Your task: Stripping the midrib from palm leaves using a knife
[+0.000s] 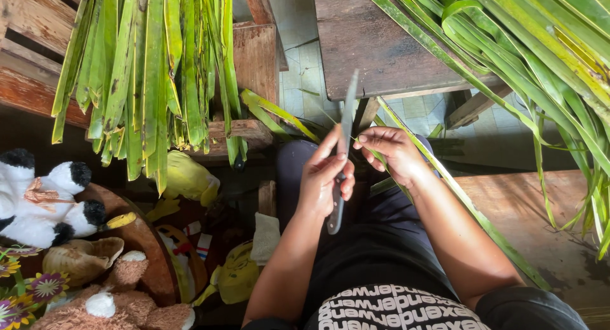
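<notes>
My left hand (324, 177) wraps its fingers around the knife (342, 153). My right hand (393, 153) pinches the thin leaf strip (445, 184). I should cut slowly, blade above my fingers.

Dark wooden surface (375, 44) ahead of me, top worn and scratched; long green palm leaves (527, 44) lie across its right part and spill over near edge. Left, slatted wooden bench (32, 50), reddish, carries second bunch of green leaf strips (146, 76), ends hanging past its front edge. Right, lower brown wooden surface (534, 215), leaf tips drooping onto it. Between them, pale tiled floor (305, 69). Lower left, round brown surface (149, 254) with black-and-white plush toy (38, 203) and brown plush (121, 304) on it.
</notes>
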